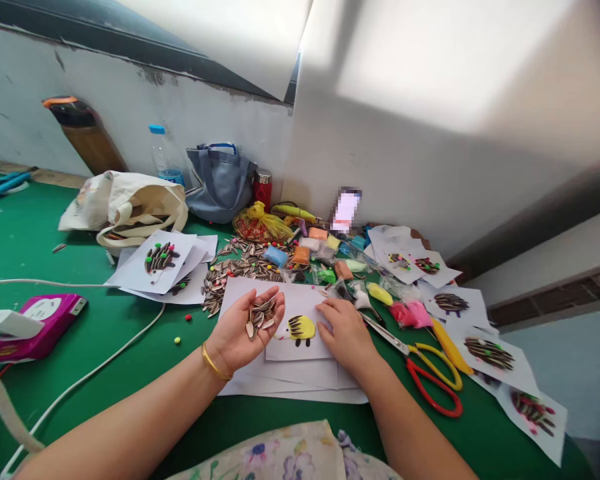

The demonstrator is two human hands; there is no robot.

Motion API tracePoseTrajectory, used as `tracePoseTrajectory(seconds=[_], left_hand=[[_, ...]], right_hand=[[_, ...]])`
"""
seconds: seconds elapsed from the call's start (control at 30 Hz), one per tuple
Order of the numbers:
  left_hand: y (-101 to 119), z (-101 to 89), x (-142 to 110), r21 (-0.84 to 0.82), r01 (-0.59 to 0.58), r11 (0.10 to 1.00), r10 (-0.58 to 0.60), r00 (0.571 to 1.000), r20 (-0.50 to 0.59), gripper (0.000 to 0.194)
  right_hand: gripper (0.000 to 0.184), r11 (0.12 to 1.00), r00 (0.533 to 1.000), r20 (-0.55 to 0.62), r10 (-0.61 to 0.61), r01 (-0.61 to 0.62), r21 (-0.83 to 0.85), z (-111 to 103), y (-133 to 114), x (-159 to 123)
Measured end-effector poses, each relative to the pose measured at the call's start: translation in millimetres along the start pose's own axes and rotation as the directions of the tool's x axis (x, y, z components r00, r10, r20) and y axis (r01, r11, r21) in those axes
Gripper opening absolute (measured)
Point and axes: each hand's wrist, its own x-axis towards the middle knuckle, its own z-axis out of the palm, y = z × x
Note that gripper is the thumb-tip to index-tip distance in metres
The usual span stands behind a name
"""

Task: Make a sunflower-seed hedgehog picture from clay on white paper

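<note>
My left hand [235, 333] is cupped palm up around a small heap of sunflower seeds [261, 316]. Just right of it, a yellow clay hedgehog [307, 327] lies on a white paper card, with a row of dark seeds along its back and dark oval feet. My right hand [347, 331] rests palm down at the card's right edge, its fingers lying on the paper and nothing visible in them. More white sheets [300, 381] lie under the card. A loose pile of sunflower seeds [240, 267] spreads behind the left hand.
Scissors [410, 350] with red and yellow handles lie right of my right hand. Bags of coloured clay [303, 255] sit behind. Finished seed hedgehog cards [161, 261] are stacked left; others [490, 353] line the right edge. A magenta box [40, 327] and white cable [125, 348] are left.
</note>
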Motion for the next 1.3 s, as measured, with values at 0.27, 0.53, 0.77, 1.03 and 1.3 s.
tracePoseTrajectory(seconds=[0.27,0.53,0.77,1.03,1.3], left_hand=[[-10,8.9,1,-0.099,0.023,0.995,-0.02,0.999,0.031,0.036],[-18,0.6,6,-0.05,0.089,0.995,-0.083,0.99,0.118,0.039],[-22,-8.0,7,0.006,0.16,0.987,-0.157,0.959,0.236,0.041],[-23,-7.5,5,0.021,0.193,0.981,-0.192,0.947,0.257,0.046],[-24,-16.1,7,0.115,0.198,0.973,-0.213,0.966,0.147,0.015]], right_hand=[[0.032,0.999,1.0,0.023,0.011,-0.01,-0.042,8,-1,1],[0.023,0.973,0.96,-0.242,-0.14,0.178,0.144,-14,-19,3],[0.022,0.942,0.946,-0.145,-0.291,0.31,0.126,-30,-58,20],[0.016,0.954,0.96,0.001,-0.279,0.277,0.112,-24,-70,30],[0.01,0.857,0.993,-0.105,-0.052,0.098,0.505,-25,-62,26]])
